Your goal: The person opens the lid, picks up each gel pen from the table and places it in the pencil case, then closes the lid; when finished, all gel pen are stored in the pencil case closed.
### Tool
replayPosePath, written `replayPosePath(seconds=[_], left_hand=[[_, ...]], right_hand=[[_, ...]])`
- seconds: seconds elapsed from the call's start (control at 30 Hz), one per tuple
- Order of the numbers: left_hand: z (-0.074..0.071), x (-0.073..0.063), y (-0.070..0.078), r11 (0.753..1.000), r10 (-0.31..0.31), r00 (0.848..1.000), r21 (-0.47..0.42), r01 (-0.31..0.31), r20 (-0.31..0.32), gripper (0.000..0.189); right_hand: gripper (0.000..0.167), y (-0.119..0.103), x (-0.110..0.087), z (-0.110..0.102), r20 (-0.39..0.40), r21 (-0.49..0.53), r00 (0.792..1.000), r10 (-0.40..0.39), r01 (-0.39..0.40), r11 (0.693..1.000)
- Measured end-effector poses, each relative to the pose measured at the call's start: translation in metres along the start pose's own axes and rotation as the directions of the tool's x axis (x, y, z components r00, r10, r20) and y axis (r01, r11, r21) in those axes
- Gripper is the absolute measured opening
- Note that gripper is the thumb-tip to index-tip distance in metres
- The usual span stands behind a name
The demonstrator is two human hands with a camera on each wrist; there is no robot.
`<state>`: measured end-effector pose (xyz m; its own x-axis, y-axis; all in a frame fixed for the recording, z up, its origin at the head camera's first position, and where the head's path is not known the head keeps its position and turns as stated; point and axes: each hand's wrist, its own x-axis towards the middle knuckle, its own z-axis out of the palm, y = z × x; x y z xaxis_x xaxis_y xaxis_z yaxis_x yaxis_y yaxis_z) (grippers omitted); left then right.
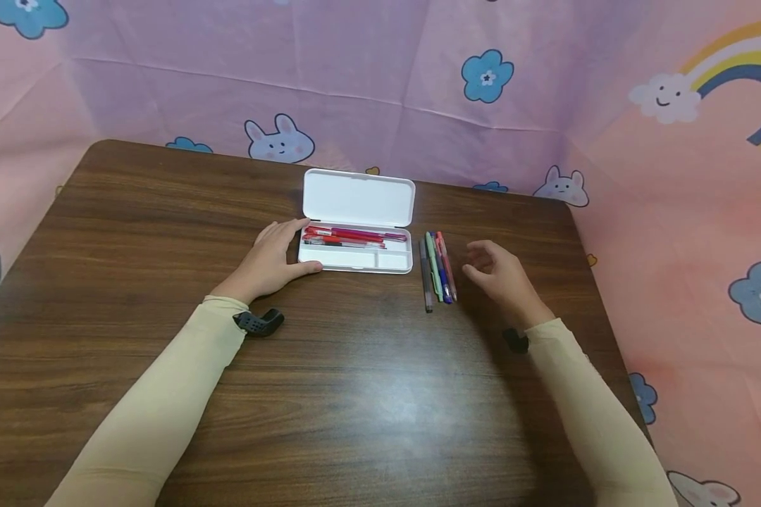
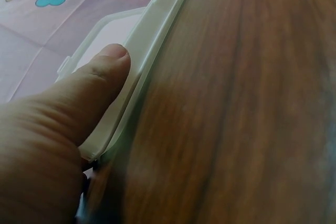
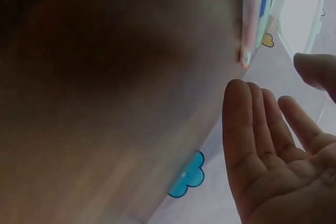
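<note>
A white pencil case (image 1: 355, 260) lies on the table with its lid (image 1: 358, 197) raised at the back. Several red and purple pens (image 1: 355, 236) lie in its long rear compartment. My left hand (image 1: 263, 262) holds the case's left end, its thumb (image 2: 105, 74) against the front side and its fingers by the rear corner. To the right of the case lie several loose pens (image 1: 436, 271), side by side: dark grey, green, blue and red. My right hand (image 1: 501, 278) hovers beside the red one with slightly bent fingers (image 3: 239, 114), holding nothing.
The brown wooden table (image 1: 330, 408) extends around the case on all sides. A patterned pink and purple cloth (image 1: 380, 70) hangs behind the table and along its right edge. Both wrists carry a black band (image 1: 260, 322).
</note>
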<state>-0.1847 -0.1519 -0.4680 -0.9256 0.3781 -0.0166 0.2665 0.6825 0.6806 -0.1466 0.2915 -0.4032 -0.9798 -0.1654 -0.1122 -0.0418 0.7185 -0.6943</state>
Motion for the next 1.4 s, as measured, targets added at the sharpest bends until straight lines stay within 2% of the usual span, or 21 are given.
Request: replayPosePath(seconds=[0.13, 0.43, 0.8, 1.17, 1.4], left_hand=[[0.001, 0.0, -0.001, 1.0, 0.006, 1.0, 0.009, -0.006, -0.004, 0.099], [0.0, 0.0, 0.001, 1.0, 0.007, 1.0, 0.012, -0.007, -0.002, 0.098], [-0.001, -0.001, 0.003, 1.0, -0.002, 1.0, 0.004, 0.002, -0.002, 0.098], [-0.001, -0.001, 0.004, 1.0, 0.003, 1.0, 0.011, -0.003, 0.001, 0.098], [0.0, 0.0, 0.003, 1.0, 0.006, 1.0, 0.01, -0.006, -0.007, 0.098]], right_hand=[[0.044, 0.002, -0.002, 0.009, 0.003, -0.004, 1.0, 0.018, -0.018, 1.0], [0.037, 0.001, 0.001, 0.026, 0.027, -0.043, 1.0, 0.0, 0.001, 0.999], [0.037, -0.003, 0.004, 0.026, 0.075, -0.089, 0.995, 0.062, -0.055, 0.995], [0.037, 0.0, 0.003, 0.023, 0.071, -0.139, 0.995, 0.073, -0.063, 0.988], [0.032, 0.004, 0.002, 0.021, 0.076, -0.181, 0.99, 0.116, -0.1, 0.978]])
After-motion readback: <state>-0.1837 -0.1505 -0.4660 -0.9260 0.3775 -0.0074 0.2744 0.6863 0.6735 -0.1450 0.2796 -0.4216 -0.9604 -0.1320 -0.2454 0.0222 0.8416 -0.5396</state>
